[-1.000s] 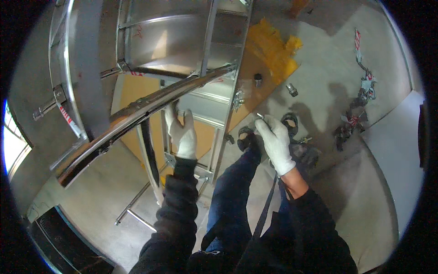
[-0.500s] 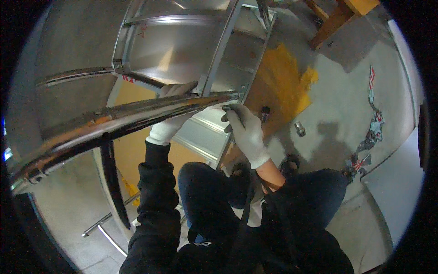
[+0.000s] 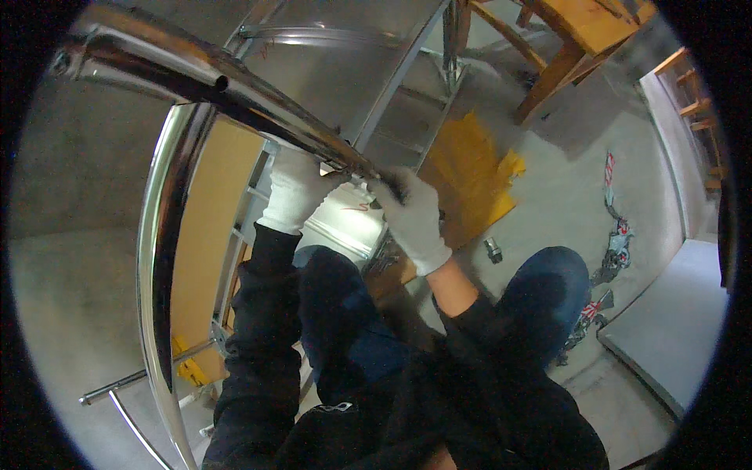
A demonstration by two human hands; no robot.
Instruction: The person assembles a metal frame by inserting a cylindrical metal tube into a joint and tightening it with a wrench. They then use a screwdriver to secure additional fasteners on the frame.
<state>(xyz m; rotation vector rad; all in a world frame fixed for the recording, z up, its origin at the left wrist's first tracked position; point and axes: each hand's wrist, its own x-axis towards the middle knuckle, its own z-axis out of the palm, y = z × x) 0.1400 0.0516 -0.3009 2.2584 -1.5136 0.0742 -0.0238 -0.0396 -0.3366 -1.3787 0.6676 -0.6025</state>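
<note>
A long shiny metal tube [image 3: 258, 106] runs from the upper left down to my hands, with a dark hole in its side. My left hand [image 3: 291, 190], in a white knitted glove, is closed on the tube from below; its fingertips are partly hidden. At the tube's lower end, my gloved right hand [image 3: 411, 215] has its fingers curled in against it, and what they pinch is covered. Just beyond both hands stands a metal frame with a grey upright [image 3: 395, 82] and crossbars. Between the wrists shows a pale metal panel [image 3: 342, 223].
A curved chrome tube [image 3: 149, 258] and a tan board [image 3: 205, 227] stand at left. On the floor lie a yellow sheet [image 3: 470, 184], a small metal fitting [image 3: 493, 250] and crumpled red-white tape [image 3: 619, 239]. Wooden furniture [image 3: 576, 47] is at far right, a grey panel [image 3: 674, 313] nearer.
The view has shifted, and the tube now slopes down from the upper left instead of rising from the lower left. My right fingers have come in against the tube's end.
</note>
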